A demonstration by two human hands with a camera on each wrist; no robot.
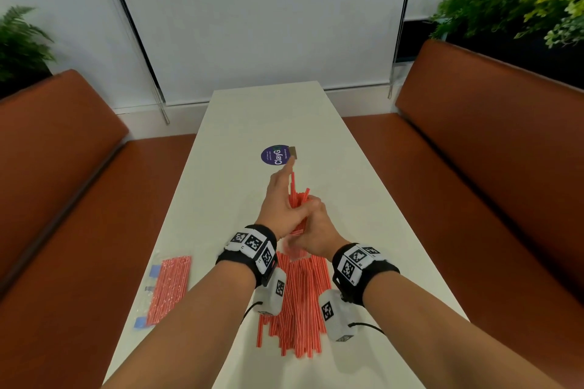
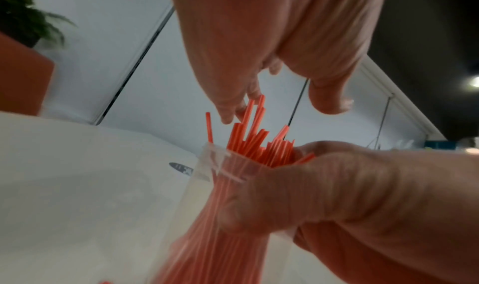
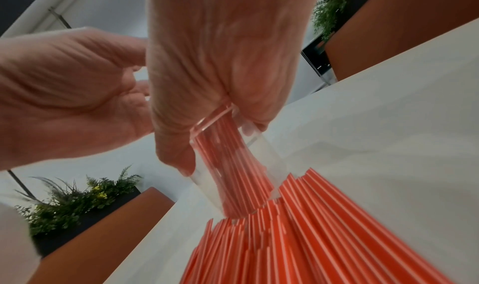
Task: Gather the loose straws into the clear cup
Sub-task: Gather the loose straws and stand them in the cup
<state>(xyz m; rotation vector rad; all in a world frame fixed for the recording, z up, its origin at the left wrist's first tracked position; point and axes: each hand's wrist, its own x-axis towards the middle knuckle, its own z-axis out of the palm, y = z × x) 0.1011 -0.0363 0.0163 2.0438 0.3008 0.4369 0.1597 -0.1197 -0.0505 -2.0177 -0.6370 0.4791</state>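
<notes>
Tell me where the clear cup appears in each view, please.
Head: the cup is at centre, mostly hidden between the hands.
Left wrist: cup at lower centre, gripped by the right hand.
Right wrist: cup at centre, under that hand.
Shared landmark: the straws standing in it.
</notes>
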